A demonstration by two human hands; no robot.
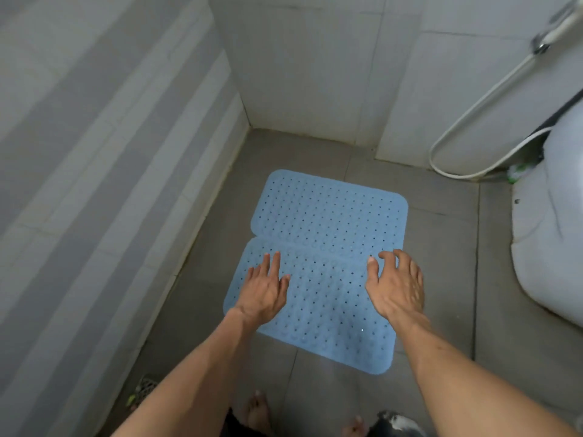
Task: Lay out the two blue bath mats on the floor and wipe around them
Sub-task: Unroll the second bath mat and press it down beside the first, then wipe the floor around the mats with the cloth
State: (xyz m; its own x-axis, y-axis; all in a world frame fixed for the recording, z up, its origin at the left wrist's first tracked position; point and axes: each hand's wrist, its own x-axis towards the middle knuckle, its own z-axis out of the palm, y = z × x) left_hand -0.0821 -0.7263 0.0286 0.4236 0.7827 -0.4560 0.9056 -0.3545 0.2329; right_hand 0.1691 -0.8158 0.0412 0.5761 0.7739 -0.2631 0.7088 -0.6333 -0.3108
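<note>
Two light blue bath mats with small holes lie flat side by side on the grey tiled floor. The far mat point(331, 206) touches the near mat point(321, 310) along a seam. My left hand point(263, 291) hovers over the near mat's left part, fingers spread, holding nothing. Over the mat's right edge my right hand point(396, 285) is spread too, fingers slightly curled and empty. Whether either hand touches the mat I cannot tell.
A white toilet point(549, 231) stands at the right. A white hose point(473, 121) loops down the tiled wall from a sprayer point(555, 29). A floor drain point(145, 389) sits at the lower left by the wall. My bare feet point(258, 411) show at the bottom.
</note>
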